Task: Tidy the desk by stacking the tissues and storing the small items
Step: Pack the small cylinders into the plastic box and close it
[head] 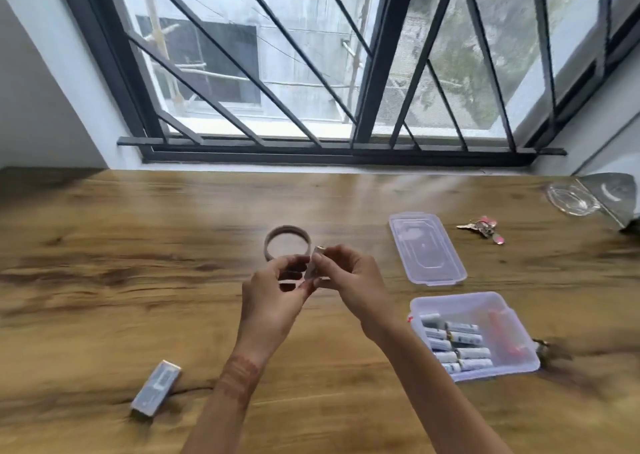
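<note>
Left hand and right hand both pinch a small item, fingers curled; ring just beyond. The box lies right.

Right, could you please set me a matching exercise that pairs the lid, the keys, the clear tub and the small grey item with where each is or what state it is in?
Things:
1 lid
2 keys
3 tub
4 small grey item

Places or states:
A held between the left hand and right hand
B open, with batteries inside
C flat on the desk, beyond the tub
D on the desk, right of the lid

Pairs: 1-C, 2-D, 3-B, 4-A
</note>
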